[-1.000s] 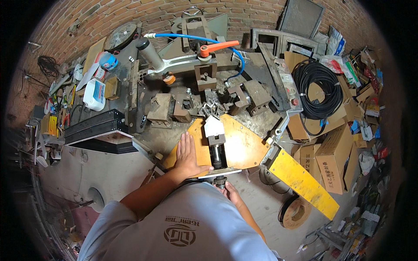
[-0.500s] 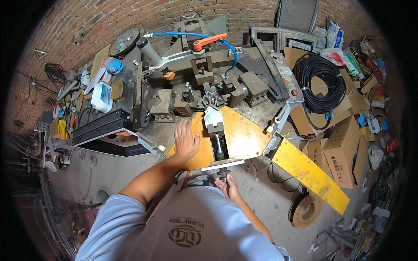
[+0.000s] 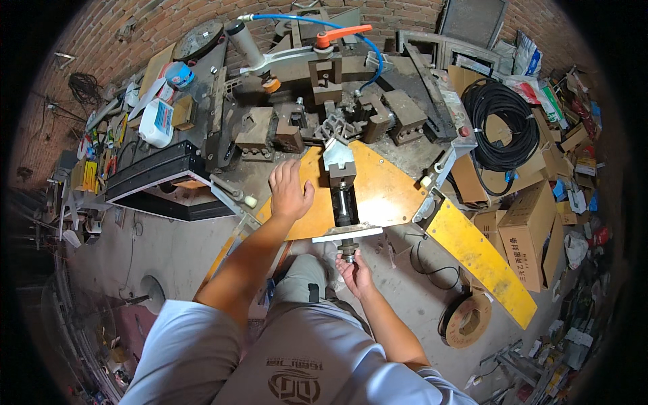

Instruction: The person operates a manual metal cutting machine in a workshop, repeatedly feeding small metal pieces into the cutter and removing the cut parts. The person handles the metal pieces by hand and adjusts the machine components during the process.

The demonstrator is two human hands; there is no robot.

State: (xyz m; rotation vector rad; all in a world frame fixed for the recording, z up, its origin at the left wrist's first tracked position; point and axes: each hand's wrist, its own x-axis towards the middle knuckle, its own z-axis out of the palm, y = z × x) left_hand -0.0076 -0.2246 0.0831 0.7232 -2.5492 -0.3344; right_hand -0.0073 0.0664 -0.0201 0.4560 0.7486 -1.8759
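My left hand [image 3: 290, 194] lies flat on the left part of the yellow plate [image 3: 386, 192] of the machine, palm down with the fingers pointing away from me. In a slot down the middle of that plate sits a metal cylinder [image 3: 344, 206], with a pointed metal block [image 3: 337, 155] at its far end. Below the plate's near edge, my right hand [image 3: 358, 275] has its fingers closed around a round metal knob [image 3: 347, 251] at the cylinder's near end. Part of the knob is hidden by the fingers. Beyond my left hand stand heavy metal clamp blocks [image 3: 256, 131].
An orange lever [image 3: 344, 34] and a blue air hose [image 3: 372, 50] rise at the back. A black frame [image 3: 152, 182] lies at left near a white jug [image 3: 156, 123]. A yellow arm [image 3: 482, 260] juts right, near a cable coil [image 3: 499, 128], cardboard boxes [image 3: 526, 233] and a reel [image 3: 468, 322].
The head view has shifted, so the machine sits higher in the picture and more of my legs shows. Both hands keep their places, the left on the plate and the right at the knob.
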